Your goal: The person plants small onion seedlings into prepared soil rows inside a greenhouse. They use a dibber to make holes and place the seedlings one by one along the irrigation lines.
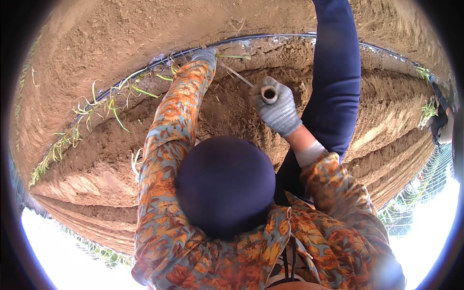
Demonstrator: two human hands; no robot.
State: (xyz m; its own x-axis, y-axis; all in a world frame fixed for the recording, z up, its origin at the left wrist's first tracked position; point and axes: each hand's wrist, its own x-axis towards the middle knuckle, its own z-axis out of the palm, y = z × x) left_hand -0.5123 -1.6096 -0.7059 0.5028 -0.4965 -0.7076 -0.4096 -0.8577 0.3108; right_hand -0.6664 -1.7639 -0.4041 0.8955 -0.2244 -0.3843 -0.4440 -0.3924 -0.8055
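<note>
My left hand [206, 56], in a grey knitted glove, is down at the soil beside a black irrigation hose. A green leafy seedling [232, 57] shows at its fingertips; the fingers themselves are mostly hidden, so its grip is unclear. My right hand [275, 105], gloved in grey too, is closed around the hollow round handle [269, 94] of a hand tool. A thin metal shaft [237, 73] runs from this hand towards the left one, its far end close to the left fingertips.
A black irrigation hose [253, 36] curves across the soil. Limp green seedlings [112, 99] lie along it on the left. My bent knee [224, 185] and outstretched leg [335, 72] flank the work spot. Another person [444, 119] is at the far right, near more plants [427, 112].
</note>
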